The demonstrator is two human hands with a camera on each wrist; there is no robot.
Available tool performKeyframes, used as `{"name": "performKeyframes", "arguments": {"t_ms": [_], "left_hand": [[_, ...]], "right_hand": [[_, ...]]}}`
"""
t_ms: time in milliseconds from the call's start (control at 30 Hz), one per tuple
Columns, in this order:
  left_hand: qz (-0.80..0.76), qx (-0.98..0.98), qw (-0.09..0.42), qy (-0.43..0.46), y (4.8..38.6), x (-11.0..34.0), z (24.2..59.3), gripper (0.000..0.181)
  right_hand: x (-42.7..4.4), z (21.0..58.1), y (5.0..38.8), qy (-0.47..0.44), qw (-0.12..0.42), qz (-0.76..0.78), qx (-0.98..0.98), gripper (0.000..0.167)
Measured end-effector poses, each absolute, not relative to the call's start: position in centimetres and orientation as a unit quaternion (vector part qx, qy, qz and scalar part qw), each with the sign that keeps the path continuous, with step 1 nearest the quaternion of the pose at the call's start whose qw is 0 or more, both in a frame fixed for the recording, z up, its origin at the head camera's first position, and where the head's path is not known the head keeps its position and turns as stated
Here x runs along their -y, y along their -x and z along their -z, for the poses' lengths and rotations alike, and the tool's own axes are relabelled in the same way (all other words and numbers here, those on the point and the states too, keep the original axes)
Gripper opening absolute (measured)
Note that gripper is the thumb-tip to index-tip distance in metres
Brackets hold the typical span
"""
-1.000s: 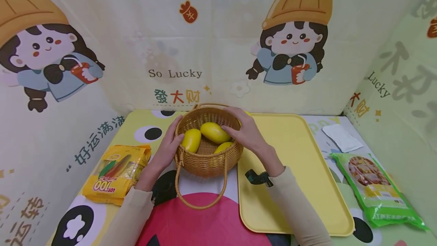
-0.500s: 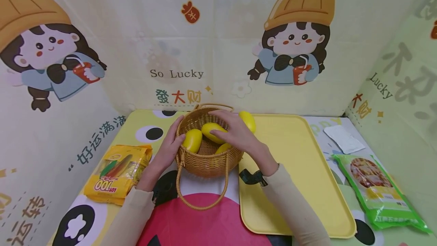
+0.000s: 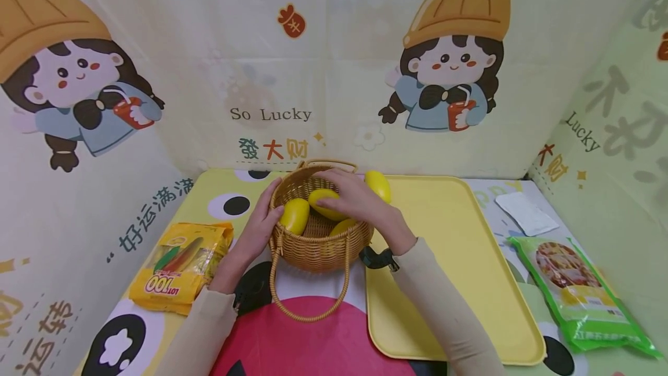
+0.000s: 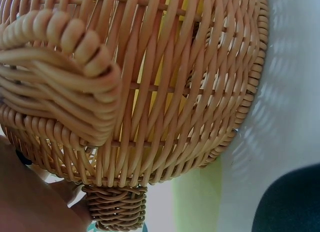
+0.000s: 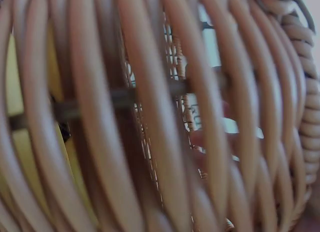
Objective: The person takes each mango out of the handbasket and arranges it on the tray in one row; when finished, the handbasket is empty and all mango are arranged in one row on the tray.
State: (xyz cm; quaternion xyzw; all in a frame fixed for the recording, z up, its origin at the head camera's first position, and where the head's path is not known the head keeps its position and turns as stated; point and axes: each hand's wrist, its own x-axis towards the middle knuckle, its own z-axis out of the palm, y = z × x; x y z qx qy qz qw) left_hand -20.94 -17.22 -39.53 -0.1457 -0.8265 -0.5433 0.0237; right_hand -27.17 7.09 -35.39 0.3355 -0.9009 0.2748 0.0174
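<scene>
A wicker basket (image 3: 318, 251) stands mid-table in the head view, its front handle hanging down over the table. Inside lie yellow mangoes: a left one (image 3: 295, 216), a middle one (image 3: 322, 197) and a partly hidden front one (image 3: 342, 227). My left hand (image 3: 259, 219) holds the basket's left side, thumb over the rim. Reaching over the right rim, my right hand (image 3: 360, 199) curls its fingers and thumb about the middle mango, covering its right part. The left wrist view shows the basket's woven wall (image 4: 165, 91); in the right wrist view, wicker strands (image 5: 150, 117) fill the frame.
Another mango (image 3: 377, 185) lies behind the basket, by the far left corner of a yellow tray (image 3: 449, 260). An orange candy bag (image 3: 180, 266) lies at left. At right are a green food bag (image 3: 579, 289) and a white packet (image 3: 527, 212). Printed cloth walls surround the table.
My right hand has moved left from the basket's right rim onto the middle mango, uncovering the mango behind the basket. My left hand keeps its place on the rim.
</scene>
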Motion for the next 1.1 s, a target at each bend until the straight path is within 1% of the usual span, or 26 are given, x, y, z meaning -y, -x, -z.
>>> {"name": "performKeyframes", "arguments": {"t_ms": [167, 433, 667, 900, 1100], "left_hand": [[0.542, 0.825, 0.041, 0.152, 22.4, 17.9, 42.1, 0.062], [0.544, 0.824, 0.039, 0.152, 22.4, 17.9, 42.0, 0.062], [0.547, 0.822, 0.033, 0.157, 22.5, 17.8, 42.0, 0.065], [0.548, 0.821, 0.036, 0.156, 22.3, 17.7, 42.0, 0.062], [0.551, 0.819, 0.041, 0.154, 22.3, 17.7, 42.0, 0.060]], "right_hand": [[-6.8, 35.5, 27.7, -0.330, 0.002, -0.229, 0.916, 0.059], [-6.1, 35.5, 28.4, -0.324, -0.027, -0.163, 0.932, 0.062], [-6.1, 35.7, 28.4, -0.321, -0.055, -0.152, 0.933, 0.062], [-5.9, 36.1, 28.5, -0.312, -0.089, -0.115, 0.939, 0.065], [-5.8, 36.0, 28.5, -0.307, -0.095, -0.088, 0.943, 0.068]]}}
